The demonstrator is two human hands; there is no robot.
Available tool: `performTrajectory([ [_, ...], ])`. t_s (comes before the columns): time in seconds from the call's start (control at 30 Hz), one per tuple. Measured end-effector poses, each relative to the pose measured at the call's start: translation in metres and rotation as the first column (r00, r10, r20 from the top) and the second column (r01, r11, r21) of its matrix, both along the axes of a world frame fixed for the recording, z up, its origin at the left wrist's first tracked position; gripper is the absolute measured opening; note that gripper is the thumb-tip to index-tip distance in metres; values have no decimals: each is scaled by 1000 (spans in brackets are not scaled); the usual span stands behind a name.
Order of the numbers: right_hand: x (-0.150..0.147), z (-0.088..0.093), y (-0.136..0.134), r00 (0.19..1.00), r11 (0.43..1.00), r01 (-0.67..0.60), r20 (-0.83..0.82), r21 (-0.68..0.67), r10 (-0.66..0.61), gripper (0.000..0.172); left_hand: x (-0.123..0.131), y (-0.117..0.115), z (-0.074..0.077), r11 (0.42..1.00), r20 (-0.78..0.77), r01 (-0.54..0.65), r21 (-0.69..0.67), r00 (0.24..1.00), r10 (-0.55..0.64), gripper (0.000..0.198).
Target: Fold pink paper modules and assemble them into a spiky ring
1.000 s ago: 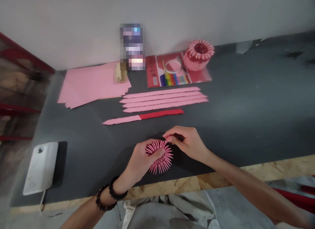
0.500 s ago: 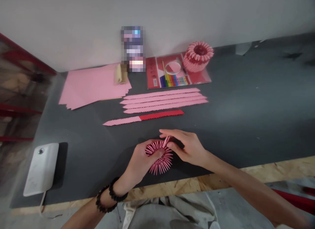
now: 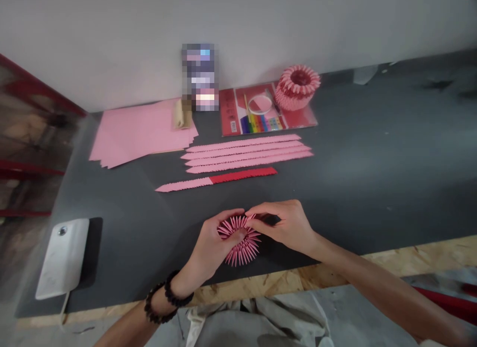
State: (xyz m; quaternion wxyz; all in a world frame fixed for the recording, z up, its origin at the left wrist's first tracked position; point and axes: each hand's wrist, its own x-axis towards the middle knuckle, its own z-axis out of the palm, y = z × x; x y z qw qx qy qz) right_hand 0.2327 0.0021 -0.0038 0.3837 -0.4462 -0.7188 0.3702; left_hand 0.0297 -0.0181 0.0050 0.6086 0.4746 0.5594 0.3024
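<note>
Near the front edge of the dark surface (image 3: 372, 153), our left hand (image 3: 212, 245) keeps its grasp on the spiky pink paper ring (image 3: 240, 240). Our right hand (image 3: 286, 225), fingers spread half a second ago, has pinched shut again at the ring's far rim, apparently seating a piece. Beyond lie pink folded strips (image 3: 248, 153).

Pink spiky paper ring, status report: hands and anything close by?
Left hand grips the pink spiky paper ring. Right hand pinches its top edge. Pink-and-red folded strip lies just beyond on the dark mat, apart.
</note>
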Motion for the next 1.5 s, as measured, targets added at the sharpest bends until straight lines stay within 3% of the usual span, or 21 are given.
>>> performTrajectory([
  [0.17,0,0,1,999,997,-17,30,70,15,8,1,-1,-1,999,19,-46,-10,999,46,41],
  [0.43,-2,1,-3,1000,997,23,-18,68,-22,7,-1,1,0,999,34,50,2,998,-50,29],
  [0.53,1,8,-1,992,992,121,-46,-24,-122,8,-2,1,-2,997,2,71,11,997,-71,29],
  [0.67,10,13,7,927,931,310,-157,-192,-341,11,-1,0,-1,1000,3,26,-17,1000,-26,31],
  [0.87,7,1,6,956,926,91,-228,-366,-184,19,3,0,2,981,176,-156,-113,969,175,31],
  [0.97,1,-5,5,928,901,32,-323,-432,-188,23,4,0,3,960,268,-215,-177,928,258,30],
  [1.17,1,-9,10,858,857,28,-427,-515,-285,27,5,0,9,946,386,-143,-292,887,253,36],
  [1.37,0,-9,9,857,856,13,-435,-517,-275,29,4,-1,8,930,367,-151,-336,888,277,29],
  [1.5,0,-7,8,869,868,9,-425,-497,-253,27,4,-2,9,924,376,-151,-350,881,287,35],
])
